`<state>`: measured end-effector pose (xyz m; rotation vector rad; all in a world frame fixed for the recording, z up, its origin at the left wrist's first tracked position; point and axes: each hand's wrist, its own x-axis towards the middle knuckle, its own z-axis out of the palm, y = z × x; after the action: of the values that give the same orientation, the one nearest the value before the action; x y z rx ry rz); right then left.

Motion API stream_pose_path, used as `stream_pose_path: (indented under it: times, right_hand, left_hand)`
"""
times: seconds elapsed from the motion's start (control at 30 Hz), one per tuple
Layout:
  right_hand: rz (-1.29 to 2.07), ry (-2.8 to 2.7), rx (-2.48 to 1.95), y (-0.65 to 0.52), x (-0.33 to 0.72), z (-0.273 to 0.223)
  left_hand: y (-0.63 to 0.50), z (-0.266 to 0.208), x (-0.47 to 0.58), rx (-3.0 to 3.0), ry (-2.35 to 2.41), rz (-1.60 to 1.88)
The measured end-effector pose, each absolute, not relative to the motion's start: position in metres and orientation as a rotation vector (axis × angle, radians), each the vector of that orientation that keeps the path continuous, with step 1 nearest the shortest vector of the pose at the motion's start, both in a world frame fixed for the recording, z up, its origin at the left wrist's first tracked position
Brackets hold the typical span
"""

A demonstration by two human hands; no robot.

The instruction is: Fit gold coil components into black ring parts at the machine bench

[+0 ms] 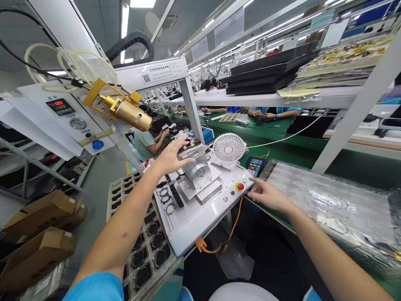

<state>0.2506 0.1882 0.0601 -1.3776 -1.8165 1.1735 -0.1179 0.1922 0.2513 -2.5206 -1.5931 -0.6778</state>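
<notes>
My left hand (171,158) is open, with thumb and fingers spread at the left and upper side of a silver metal fixture (198,169). Whether its fingertips touch the metal, I cannot tell. The fixture has a round drum-like front and sits on a plate of a white bench machine (200,221). At the machine's right front corner, my right hand (267,194) holds nothing. Its index finger points out at a green-lit button (245,181), and the other fingers are curled. Beside that button are a red emergency stop (239,186) and smaller buttons.
A gold dispensing head (131,113) hangs above left. A white fan (229,148) and a keypad (255,166) stand behind the buttons. Trays of round black parts (153,240) lie at left, clear plastic trays (328,200) at right. Co-workers sit across the green bench.
</notes>
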Motion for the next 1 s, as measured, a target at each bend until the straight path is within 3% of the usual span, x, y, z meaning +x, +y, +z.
stream_pose_path:
  times: [0.13,0.27,0.43,0.57,0.67,0.73,0.87,1.0]
  right_hand:
    - [1.064,-2.08,-1.496,0.186,0.232,0.02]
    - [0.943,-2.14,-1.492,0.188,0.223,0.009]
    - [0.945,-2.051,-1.515,0.196,0.228,0.022]
    - [1.027,-1.995,-1.298,0.161,0.227,0.025]
    - [1.272,-1.835,-0.85,0.109,0.214,0.01]
    - [1.211,-1.771,-0.731,0.081,0.202,-0.004]
    - [0.998,-1.753,-0.823,0.058,0.197,-0.016]
    - [0.841,-1.957,-0.912,0.063,0.247,0.012]
  left_hand:
    - [0.146,0.23,-0.111,-2.404,-1.537,-0.934]
    - [0.067,0.169,-0.103,-2.427,-1.543,-1.222]
    - [0.004,0.064,-0.076,-2.228,-2.217,-1.856]
    - [-0.007,0.01,-0.033,-1.904,-2.69,-2.418]
    - [-0.005,-0.005,-0.005,-1.843,-2.733,-2.758]
    - [-0.002,-0.01,0.009,-1.879,-2.699,-2.938]
    - [0.013,-0.014,0.029,-1.944,-2.6,-3.18]
    - [0.023,-0.015,0.042,-2.025,-2.6,-3.104]
